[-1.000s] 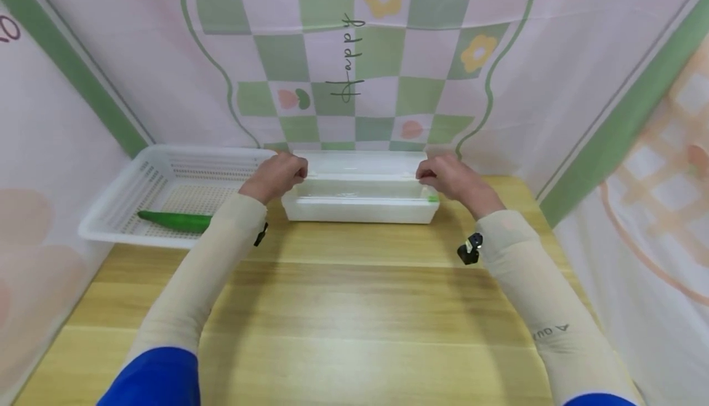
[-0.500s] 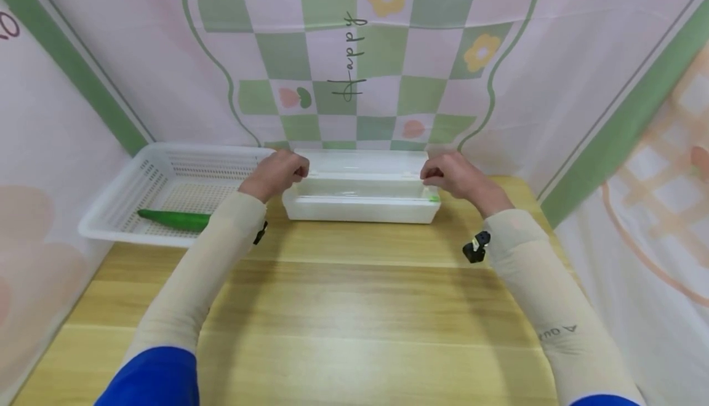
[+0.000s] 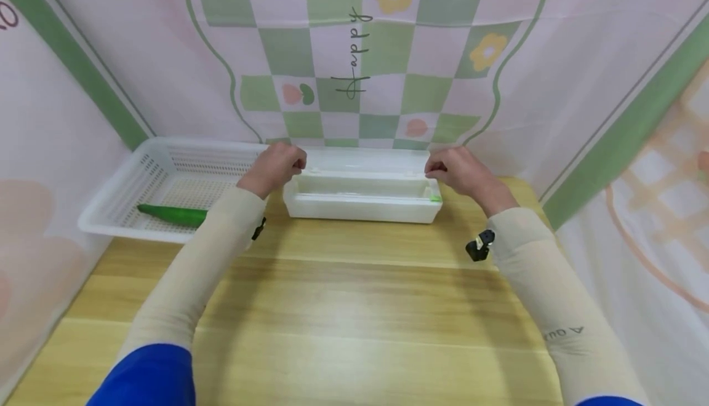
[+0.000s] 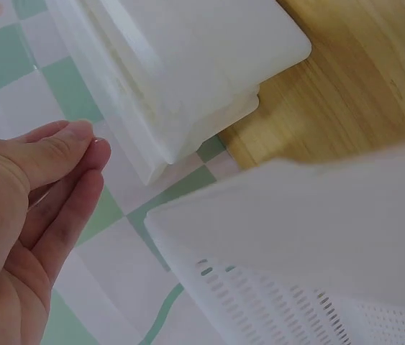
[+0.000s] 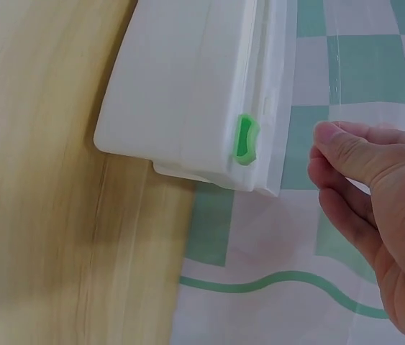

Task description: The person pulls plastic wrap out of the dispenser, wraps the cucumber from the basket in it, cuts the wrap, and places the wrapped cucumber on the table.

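A long white plastic-wrap dispenser box (image 3: 362, 210) sits at the back of the table with its lid (image 3: 360, 159) raised. A small green slider (image 5: 245, 140) is fixed at its right end. My left hand (image 3: 274, 169) is above the left end, thumb and fingertips pinched together. Likewise my right hand (image 3: 461, 172) pinches beyond the right end. Faint shiny streaks of clear plastic wrap (image 5: 334, 61) show near the right fingertips; its edges are hard to make out. Both wrist views show the fingertips apart from the box.
At the left stands a white perforated basket (image 3: 91, 226) holding a long green cucumber (image 3: 174, 214), partly hidden by my left sleeve. The wooden table (image 3: 354, 307) stretches in front of the box. A printed cloth (image 3: 382, 86) hangs close behind it.
My right hand has shifted slightly to the right, away from the box's end. My left hand keeps its pinch and has moved slightly up and left. The box stays in place.
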Action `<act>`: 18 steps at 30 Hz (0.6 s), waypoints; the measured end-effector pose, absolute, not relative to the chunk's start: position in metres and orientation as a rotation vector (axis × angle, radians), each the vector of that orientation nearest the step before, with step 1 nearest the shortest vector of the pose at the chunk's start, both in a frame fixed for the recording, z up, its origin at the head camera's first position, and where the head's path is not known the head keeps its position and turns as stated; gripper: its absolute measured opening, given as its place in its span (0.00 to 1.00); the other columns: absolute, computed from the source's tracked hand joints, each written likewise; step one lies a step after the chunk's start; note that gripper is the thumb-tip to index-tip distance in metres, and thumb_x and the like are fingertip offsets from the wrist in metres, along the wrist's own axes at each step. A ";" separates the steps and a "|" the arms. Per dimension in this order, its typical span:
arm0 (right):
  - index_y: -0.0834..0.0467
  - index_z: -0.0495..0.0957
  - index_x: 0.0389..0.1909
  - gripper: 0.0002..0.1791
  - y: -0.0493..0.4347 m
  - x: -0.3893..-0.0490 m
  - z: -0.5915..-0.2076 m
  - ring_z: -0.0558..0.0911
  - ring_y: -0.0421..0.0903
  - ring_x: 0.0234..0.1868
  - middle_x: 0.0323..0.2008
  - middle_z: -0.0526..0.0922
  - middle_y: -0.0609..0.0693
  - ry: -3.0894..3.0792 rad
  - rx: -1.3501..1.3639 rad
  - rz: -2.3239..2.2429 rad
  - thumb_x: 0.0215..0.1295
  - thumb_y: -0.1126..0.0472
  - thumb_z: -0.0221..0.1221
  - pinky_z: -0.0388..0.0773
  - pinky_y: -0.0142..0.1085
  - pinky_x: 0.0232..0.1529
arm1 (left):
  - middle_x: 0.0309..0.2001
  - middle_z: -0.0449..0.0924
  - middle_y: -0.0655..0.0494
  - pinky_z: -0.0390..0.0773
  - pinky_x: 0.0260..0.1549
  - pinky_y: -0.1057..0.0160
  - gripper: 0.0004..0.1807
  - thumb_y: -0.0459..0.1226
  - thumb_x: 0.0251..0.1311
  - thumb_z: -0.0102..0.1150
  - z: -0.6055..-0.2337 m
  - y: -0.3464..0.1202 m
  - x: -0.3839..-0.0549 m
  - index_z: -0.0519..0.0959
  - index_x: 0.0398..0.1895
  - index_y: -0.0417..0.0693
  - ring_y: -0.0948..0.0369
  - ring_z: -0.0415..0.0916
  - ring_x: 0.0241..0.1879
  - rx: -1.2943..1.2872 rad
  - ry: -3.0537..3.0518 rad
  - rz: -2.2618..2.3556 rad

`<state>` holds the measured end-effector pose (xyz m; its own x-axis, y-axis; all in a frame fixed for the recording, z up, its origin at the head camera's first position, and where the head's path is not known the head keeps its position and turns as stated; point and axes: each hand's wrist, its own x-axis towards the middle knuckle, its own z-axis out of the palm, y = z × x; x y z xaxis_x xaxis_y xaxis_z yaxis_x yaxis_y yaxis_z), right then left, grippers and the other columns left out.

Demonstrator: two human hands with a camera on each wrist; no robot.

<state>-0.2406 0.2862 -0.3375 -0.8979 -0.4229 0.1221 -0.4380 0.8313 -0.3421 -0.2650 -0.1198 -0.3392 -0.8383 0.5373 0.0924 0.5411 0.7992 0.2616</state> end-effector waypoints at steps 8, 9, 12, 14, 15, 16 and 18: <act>0.63 0.88 0.37 0.04 0.287 -0.235 -0.325 0.86 0.52 0.37 0.35 0.89 0.57 -2.985 0.676 0.529 0.71 0.68 0.66 0.85 0.48 0.44 | 0.43 0.90 0.42 0.87 0.49 0.52 0.04 0.27 0.69 0.65 -0.333 -0.121 -0.263 0.88 0.41 0.36 0.48 0.86 0.46 -0.923 -2.929 -0.454; 0.64 0.88 0.38 0.04 0.288 -0.234 -0.323 0.86 0.52 0.38 0.35 0.89 0.58 -2.986 0.676 0.528 0.71 0.69 0.65 0.85 0.49 0.45 | 0.43 0.90 0.42 0.87 0.50 0.52 0.04 0.27 0.69 0.65 -0.332 -0.121 -0.263 0.88 0.41 0.36 0.48 0.86 0.46 -0.927 -2.921 -0.462; 0.63 0.88 0.37 0.04 0.289 -0.231 -0.316 0.87 0.53 0.38 0.36 0.90 0.59 -2.982 0.672 0.518 0.71 0.69 0.65 0.86 0.50 0.45 | 0.43 0.90 0.42 0.87 0.50 0.52 0.03 0.27 0.68 0.66 -0.327 -0.119 -0.261 0.88 0.40 0.36 0.48 0.87 0.46 -0.938 -2.895 -0.500; 0.63 0.88 0.37 0.04 0.291 -0.228 -0.311 0.87 0.53 0.38 0.36 0.90 0.60 -2.966 0.676 0.509 0.71 0.69 0.66 0.86 0.50 0.45 | 0.43 0.90 0.42 0.88 0.50 0.52 0.04 0.27 0.69 0.65 -0.324 -0.119 -0.261 0.88 0.40 0.37 0.49 0.87 0.46 -0.942 -2.884 -0.513; 0.63 0.88 0.36 0.03 0.291 -0.227 -0.309 0.88 0.53 0.38 0.36 0.90 0.60 -2.957 0.679 0.510 0.70 0.69 0.66 0.86 0.50 0.45 | 0.43 0.90 0.42 0.88 0.50 0.52 0.04 0.27 0.69 0.65 -0.323 -0.119 -0.260 0.88 0.40 0.37 0.49 0.87 0.46 -0.946 -2.877 -0.519; 0.62 0.88 0.36 0.03 0.292 -0.226 -0.308 0.88 0.53 0.38 0.36 0.91 0.59 -2.946 0.683 0.506 0.70 0.69 0.66 0.86 0.50 0.45 | 0.43 0.90 0.42 0.88 0.50 0.52 0.04 0.27 0.69 0.64 -0.321 -0.119 -0.259 0.88 0.39 0.37 0.49 0.87 0.46 -0.951 -2.872 -0.519; 0.62 0.88 0.36 0.03 0.294 -0.223 -0.305 0.89 0.53 0.38 0.35 0.91 0.59 -2.924 0.694 0.506 0.69 0.69 0.67 0.87 0.49 0.44 | 0.43 0.90 0.42 0.88 0.49 0.52 0.04 0.27 0.70 0.64 -0.317 -0.119 -0.257 0.88 0.39 0.38 0.49 0.87 0.46 -0.964 -2.860 -0.519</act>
<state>-0.2227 0.2935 -0.3051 -0.8921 -0.4206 0.1652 -0.4516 0.8415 -0.2964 -0.2573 -0.1189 -0.3168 -0.7991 0.5736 0.1801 0.6003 0.7449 0.2911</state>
